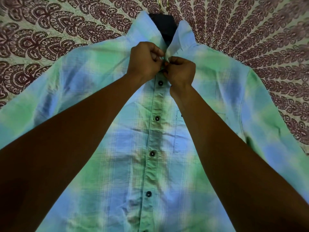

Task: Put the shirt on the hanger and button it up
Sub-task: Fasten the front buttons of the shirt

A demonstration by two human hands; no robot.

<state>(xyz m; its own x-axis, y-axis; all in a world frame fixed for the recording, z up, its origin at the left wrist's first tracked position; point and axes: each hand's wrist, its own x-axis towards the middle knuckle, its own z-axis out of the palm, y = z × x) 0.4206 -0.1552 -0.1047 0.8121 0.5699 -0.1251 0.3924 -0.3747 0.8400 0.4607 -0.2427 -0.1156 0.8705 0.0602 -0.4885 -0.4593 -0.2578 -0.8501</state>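
Note:
A green and blue plaid shirt lies front up on a patterned bedspread, its sleeves spread to both sides. A dark hanger shows inside the open collar, and its gold hook pokes out at the top. Several dark buttons down the placket are fastened. My left hand pinches the left edge of the placket just below the collar. My right hand pinches the right edge at the same spot, fingertips meeting the left hand's. The button between them is hidden.
The bedspread, pale with a dark maroon paisley print, surrounds the shirt on the left, top and right. A chest pocket sits on the shirt's right side, partly under my right forearm.

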